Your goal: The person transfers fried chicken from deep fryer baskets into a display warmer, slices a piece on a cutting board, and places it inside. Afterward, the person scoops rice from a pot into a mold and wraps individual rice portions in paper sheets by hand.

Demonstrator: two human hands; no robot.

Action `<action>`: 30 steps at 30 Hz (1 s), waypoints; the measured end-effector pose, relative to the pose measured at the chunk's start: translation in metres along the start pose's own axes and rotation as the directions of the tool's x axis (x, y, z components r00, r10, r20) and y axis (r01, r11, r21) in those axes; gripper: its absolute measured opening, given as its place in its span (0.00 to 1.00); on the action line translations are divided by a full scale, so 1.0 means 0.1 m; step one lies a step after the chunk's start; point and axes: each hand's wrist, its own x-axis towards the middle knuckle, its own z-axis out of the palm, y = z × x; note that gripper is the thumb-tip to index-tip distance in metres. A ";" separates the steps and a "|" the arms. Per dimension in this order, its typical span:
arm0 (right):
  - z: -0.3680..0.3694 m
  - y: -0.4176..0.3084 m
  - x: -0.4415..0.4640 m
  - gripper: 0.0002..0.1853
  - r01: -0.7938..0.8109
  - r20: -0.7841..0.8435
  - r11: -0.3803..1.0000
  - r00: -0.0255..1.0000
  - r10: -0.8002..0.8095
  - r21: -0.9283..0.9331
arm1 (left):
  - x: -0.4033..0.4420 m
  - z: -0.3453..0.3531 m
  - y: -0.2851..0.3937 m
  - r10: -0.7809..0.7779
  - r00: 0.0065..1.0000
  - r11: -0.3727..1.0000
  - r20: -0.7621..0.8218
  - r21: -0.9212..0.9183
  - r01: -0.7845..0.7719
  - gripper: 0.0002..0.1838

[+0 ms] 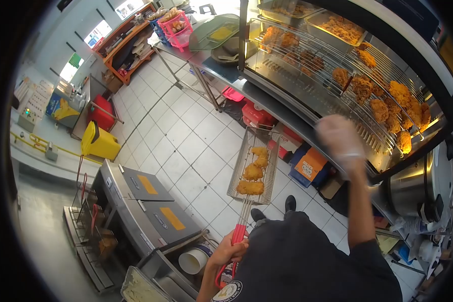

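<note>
The left hand is closed around the red handle of a wire basket, its fingers wrapped over the grip. The basket is held out over the tiled floor, and a row of golden fried chicken pieces lies inside it. To the right of the basket and above it in view, the right hand, in what looks like a thin clear glove, is at the open front of a lit display cabinet; it is blurred, so how far its fingers are spread and whether they have hold of anything cannot be told. On the cabinet's racks, also right of the basket, sit more browned chicken pieces. Beyond the basket's far end, a tabletop carries a green tray and a pink crate. Just right of the basket is a blue and orange box. Left of the basket are grey panels with orange labels, and farther left a yellow bin.
</note>
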 end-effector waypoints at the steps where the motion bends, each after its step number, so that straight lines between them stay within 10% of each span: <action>1: 0.50 0.13 0.00 0.16 0.118 0.258 0.978 0.953 -0.161 0.175 | -0.02 0.00 0.00 -0.005 1.000 0.999 0.003 0.044 0.004 0.18; 3: 1.51 0.12 0.02 0.12 0.128 0.742 0.976 0.635 -0.215 0.174 | -0.10 0.02 0.03 -0.027 1.000 0.992 0.000 0.121 0.027 0.18; 5: 2.24 0.03 -0.04 0.11 0.379 0.794 0.926 0.565 -0.225 -0.008 | -0.20 0.10 0.08 -0.057 0.998 0.982 -0.014 0.179 0.058 0.18; 13: 2.94 0.36 0.18 0.12 0.517 0.754 0.807 0.641 -0.145 -0.285 | -0.19 0.17 -0.05 -0.016 1.000 0.980 0.016 0.196 0.013 0.20; 15: 3.01 0.49 0.23 0.13 0.731 0.833 0.595 0.524 -0.175 -0.335 | -0.16 0.13 -0.09 -0.011 1.000 0.979 0.025 0.203 0.006 0.21; 23: 2.63 0.90 0.27 0.18 0.439 0.776 0.896 0.589 -0.225 -0.073 | -0.01 0.13 0.06 -0.037 0.996 0.989 0.079 0.145 0.025 0.19; 26: 1.42 0.56 0.23 0.19 0.162 0.718 0.987 0.685 -0.125 0.017 | 0.06 0.17 0.08 -0.062 0.997 0.987 0.037 0.150 0.055 0.19; 28: 0.88 0.75 0.17 0.22 -0.245 0.626 0.863 0.773 -0.100 0.441 | 0.06 0.24 0.14 -0.067 0.998 0.988 0.012 0.139 0.065 0.20; 30: 0.27 0.78 0.05 0.22 -0.307 0.448 0.716 0.894 -0.008 0.626 | 0.12 0.16 0.07 -0.082 0.996 0.989 0.035 0.130 0.077 0.19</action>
